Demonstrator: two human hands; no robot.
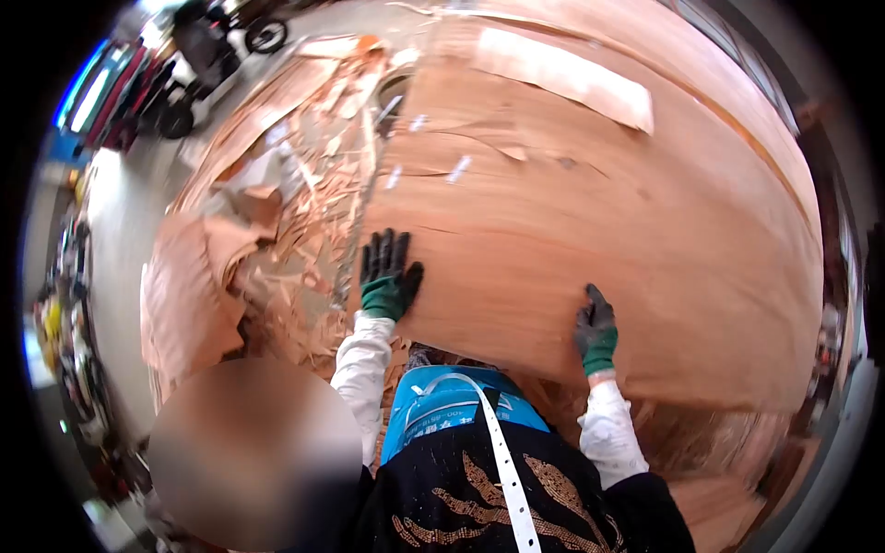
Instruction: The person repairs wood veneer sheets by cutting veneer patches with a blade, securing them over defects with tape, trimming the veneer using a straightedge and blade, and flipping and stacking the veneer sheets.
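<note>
Head view: a large reddish-brown wood veneer sheet [590,230] spreads in front of the person, filling most of the middle and right.
Left hand: the left hand [389,278], in a black glove with a green cuff, lies flat with fingers spread on the veneer sheet, just beside its left edge.
Right hand: the right hand [596,330], gloved alike, rests on the same sheet near its front edge, fingers extended and pointing away from the body.
Grip: the hands are well apart, and neither is closed around anything.
Sheet surface: dark splits run through the grain, and three short white tape pieces [459,169] sit towards the far left part.
Pale strip: a lighter veneer strip [564,76] lies on top at the far side, slanting down to the right.
Left of the sheet: torn veneer scraps [313,194] are heaped beside its edge, with a curled veneer piece [189,286] farther left.
Clothing: white sleeves [362,355], a blue apron [461,405] and a perforated white strap [512,470] hanging down the front.
Upper left: a wheel [266,35] belongs to a vehicle too blurred to identify.
</note>
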